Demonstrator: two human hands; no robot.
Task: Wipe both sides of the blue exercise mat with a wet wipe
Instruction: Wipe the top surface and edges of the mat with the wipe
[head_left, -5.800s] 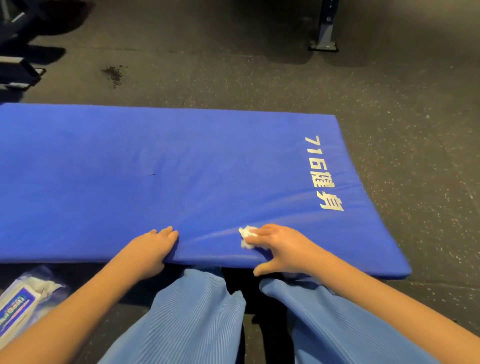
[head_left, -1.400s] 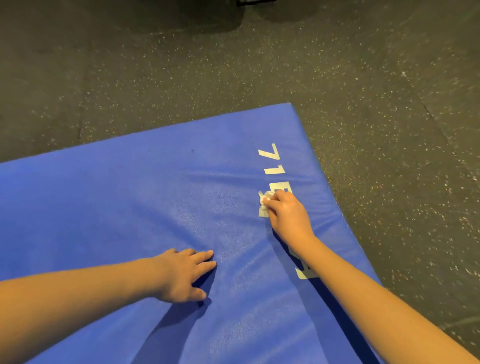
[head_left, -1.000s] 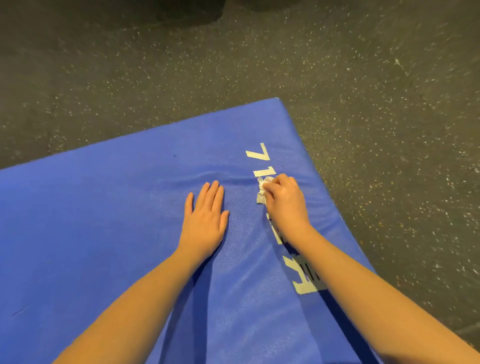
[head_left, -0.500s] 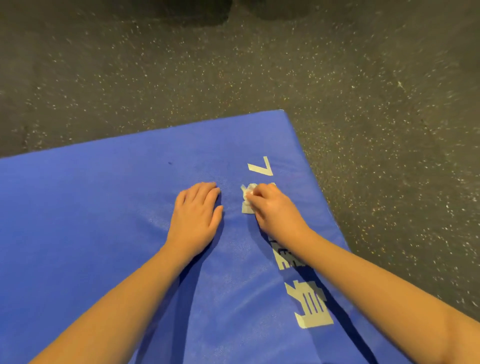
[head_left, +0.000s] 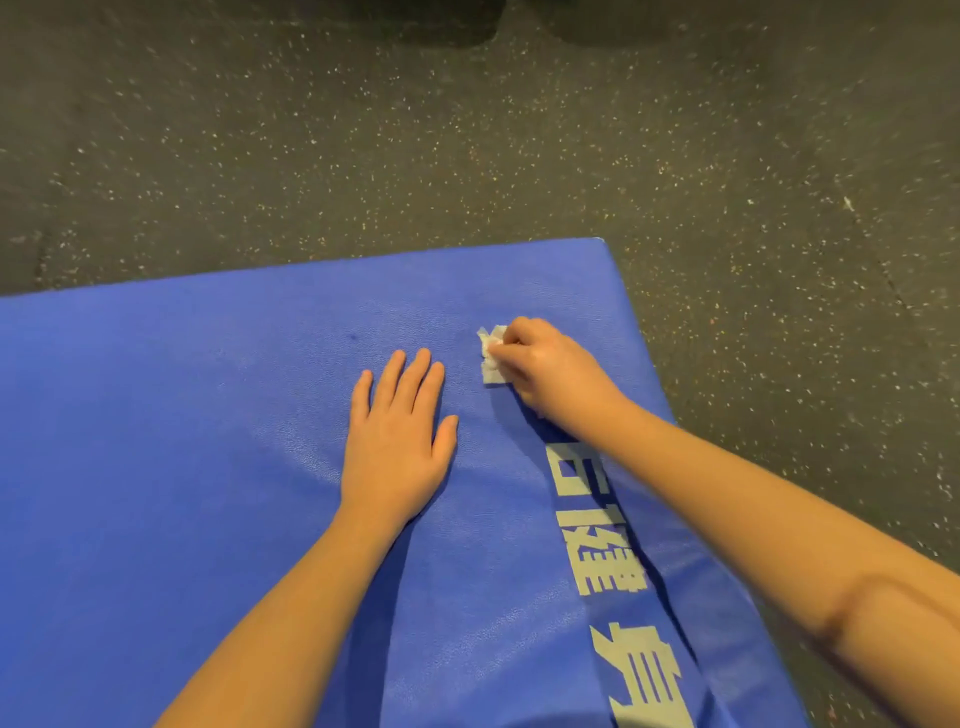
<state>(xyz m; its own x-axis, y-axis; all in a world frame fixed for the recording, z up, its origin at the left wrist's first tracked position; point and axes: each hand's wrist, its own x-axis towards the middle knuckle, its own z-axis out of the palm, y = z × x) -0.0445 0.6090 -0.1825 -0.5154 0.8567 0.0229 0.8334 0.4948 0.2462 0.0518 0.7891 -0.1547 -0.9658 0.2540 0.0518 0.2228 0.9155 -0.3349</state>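
The mat (head_left: 208, 467) lies flat on the speckled floor (head_left: 467, 156). The right hand (head_left: 550, 371) grips the crumpled wipe (head_left: 491, 356), pressing it onto the mat near the far right corner. The left hand (head_left: 397, 441) rests flat just beside it, fingers straight, holding nothing.

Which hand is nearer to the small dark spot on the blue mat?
Left. The left hand lies flat, fingertips close to the dark spot. The right hand, holding the wipe, is farther off to its right.
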